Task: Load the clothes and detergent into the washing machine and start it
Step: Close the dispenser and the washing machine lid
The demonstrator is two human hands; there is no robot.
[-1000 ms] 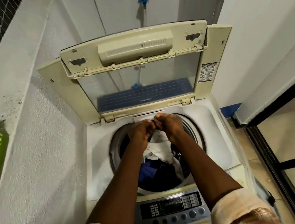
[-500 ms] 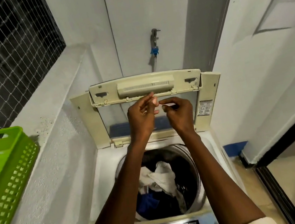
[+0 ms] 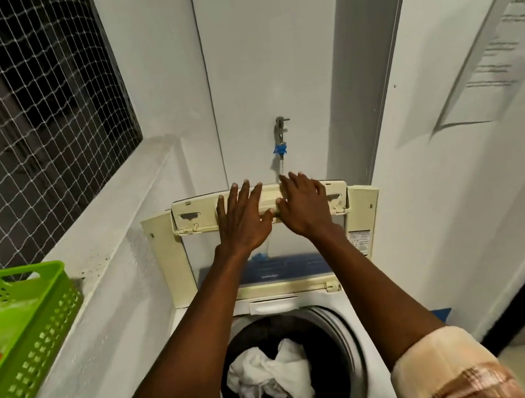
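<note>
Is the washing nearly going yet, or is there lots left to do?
Clothes already lie in the drum. Right now the left hand and right hand rest flat on the raised lid, probably to close it. Whether detergent is in, I can't tell. Shutting the lid and starting the machine are left.

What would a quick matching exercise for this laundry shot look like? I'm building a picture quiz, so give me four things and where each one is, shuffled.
Things:
1. green basket
2. white garment
3. left hand
4. tap

Places:
A. on the wall behind the washing machine
B. on the ledge at the left
C. flat on the raised lid, beside the right hand
D. inside the drum, on top of dark clothes

Pairs: 1-B, 2-D, 3-C, 4-A
</note>
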